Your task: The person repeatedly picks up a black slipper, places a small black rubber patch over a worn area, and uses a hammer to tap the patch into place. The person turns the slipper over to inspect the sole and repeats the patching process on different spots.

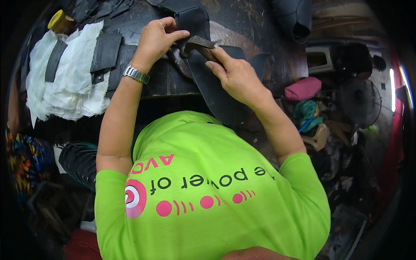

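Observation:
Over the dark worktable, my left hand [158, 41] is closed, its thumb and fingertips pinching at the edge of a black leather piece [193, 22]. My right hand [236, 76] is closed around a worn, curved dark tool [198, 43], with the index finger along its upper side. The tool's kind cannot be told, and part of it is hidden under my fingers. Its curved end meets the black piece close to my left fingertips. Below my hands, a long flat black leather panel [212, 86] hangs over the table's near edge.
White frayed cloth pieces [73, 82] and black strips [106, 51] lie at the left of the worktable [164, 89]. A yellow-rimmed container [60, 21] stands behind them. Another black leather piece [294, 19] lies far right. Beyond the table, a pink bundle [303, 89] sits among clutter.

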### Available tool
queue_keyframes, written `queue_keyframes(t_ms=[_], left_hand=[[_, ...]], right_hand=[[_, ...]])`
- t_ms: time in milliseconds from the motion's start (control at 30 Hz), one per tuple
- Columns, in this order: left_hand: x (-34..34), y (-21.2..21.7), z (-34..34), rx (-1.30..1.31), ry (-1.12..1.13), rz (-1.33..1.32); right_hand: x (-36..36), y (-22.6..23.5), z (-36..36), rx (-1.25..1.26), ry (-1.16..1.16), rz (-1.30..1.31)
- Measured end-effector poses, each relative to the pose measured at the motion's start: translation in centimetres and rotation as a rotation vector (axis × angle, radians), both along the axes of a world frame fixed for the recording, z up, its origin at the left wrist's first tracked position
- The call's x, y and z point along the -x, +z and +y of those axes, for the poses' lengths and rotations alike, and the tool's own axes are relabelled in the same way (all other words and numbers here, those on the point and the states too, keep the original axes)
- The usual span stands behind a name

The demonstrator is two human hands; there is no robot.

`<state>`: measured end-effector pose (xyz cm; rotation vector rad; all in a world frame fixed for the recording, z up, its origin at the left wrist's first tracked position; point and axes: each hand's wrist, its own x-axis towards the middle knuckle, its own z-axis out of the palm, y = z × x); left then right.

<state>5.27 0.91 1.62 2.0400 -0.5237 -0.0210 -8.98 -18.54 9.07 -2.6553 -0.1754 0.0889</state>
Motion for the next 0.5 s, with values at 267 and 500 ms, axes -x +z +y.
queue_keyframes(t_ms=[267,500], left_hand=[[-0.9,-0.7,0.5,0.05,-0.035,0.024],[-0.8,-0.8,0.2,0.026,-0.01,0.059]], right_hand=[[-0.5,2.3,-0.6,-0.296,0.095,-0.121],[0.6,2.7,0.9,0.028,-0.031,0.055]])
